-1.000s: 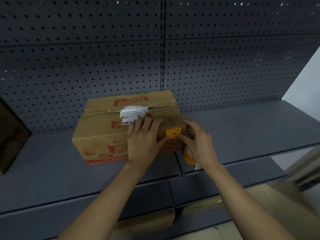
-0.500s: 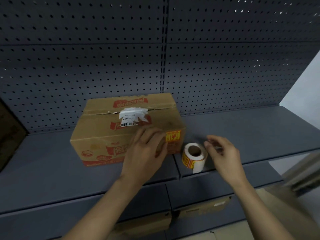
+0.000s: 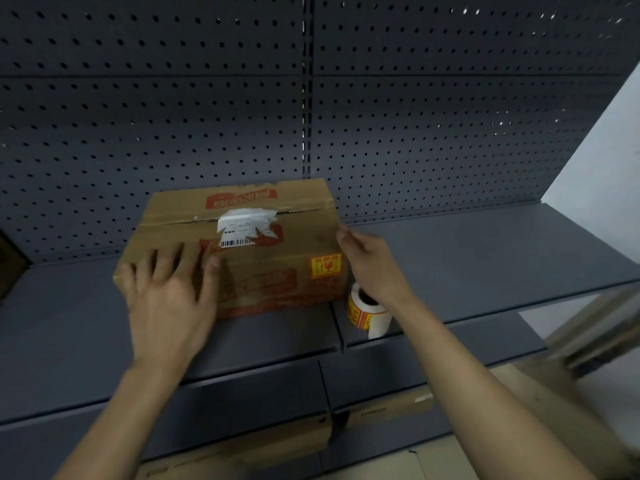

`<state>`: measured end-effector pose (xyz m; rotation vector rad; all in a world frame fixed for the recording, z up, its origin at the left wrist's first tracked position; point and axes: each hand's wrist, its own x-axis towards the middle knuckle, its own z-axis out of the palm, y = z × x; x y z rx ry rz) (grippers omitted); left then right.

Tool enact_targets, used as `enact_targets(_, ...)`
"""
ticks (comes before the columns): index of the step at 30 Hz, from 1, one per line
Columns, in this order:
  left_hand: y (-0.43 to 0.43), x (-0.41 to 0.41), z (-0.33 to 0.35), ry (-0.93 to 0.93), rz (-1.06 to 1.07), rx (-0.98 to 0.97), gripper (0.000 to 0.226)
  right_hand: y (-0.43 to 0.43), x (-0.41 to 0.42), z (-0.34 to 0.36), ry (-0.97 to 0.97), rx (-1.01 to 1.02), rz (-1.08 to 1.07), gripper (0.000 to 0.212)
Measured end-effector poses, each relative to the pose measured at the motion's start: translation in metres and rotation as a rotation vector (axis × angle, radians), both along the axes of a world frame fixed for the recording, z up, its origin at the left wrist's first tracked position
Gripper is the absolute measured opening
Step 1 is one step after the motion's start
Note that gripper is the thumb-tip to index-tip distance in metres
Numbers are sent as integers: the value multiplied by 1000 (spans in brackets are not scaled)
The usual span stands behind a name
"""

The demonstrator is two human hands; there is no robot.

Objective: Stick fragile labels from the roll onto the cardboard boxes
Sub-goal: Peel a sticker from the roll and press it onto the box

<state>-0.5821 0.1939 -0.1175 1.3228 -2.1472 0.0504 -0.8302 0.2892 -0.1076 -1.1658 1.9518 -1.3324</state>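
Note:
A brown cardboard box (image 3: 277, 237) with red print and a torn white shipping label sits on the grey shelf (image 3: 485, 258). A yellow-and-red fragile label (image 3: 325, 266) is stuck at its front right corner. My left hand (image 3: 169, 292) lies with spread fingers over the box's front left corner. My right hand (image 3: 370, 261) is at the box's right side, fingers loosely bent near the top edge, holding nothing I can see. The label roll (image 3: 367, 313) stands on the shelf just right of the box, partly behind my right wrist.
A grey pegboard wall (image 3: 311, 116) rises behind the shelf. More cardboard boxes (image 3: 388, 410) sit on the lower level under the shelf lip. A dark brown object (image 3: 10, 265) is at the far left edge. A pale wall shows at the right.
My left hand slid from the fragile label to the box's left corner. My right hand left the roll on the shelf and came up to the box's right side.

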Motion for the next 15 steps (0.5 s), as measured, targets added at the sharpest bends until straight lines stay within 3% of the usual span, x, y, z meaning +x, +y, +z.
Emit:
enact_targets(4, -6, 9, 0, -44, 23, 34, 64, 7, 11, -9, 49, 37, -30, 72)
enact_targets(8, -6, 22, 14, 43, 43, 107, 52, 33, 39, -7, 117, 50, 3, 44)
enact_targets(13, -4, 41, 29, 37, 57, 214, 40, 60, 74, -10, 276, -63, 154, 50)
enact_targets(15, 0, 45, 34, 62, 64, 253, 38, 63, 85, -12, 493, -82, 99, 45)
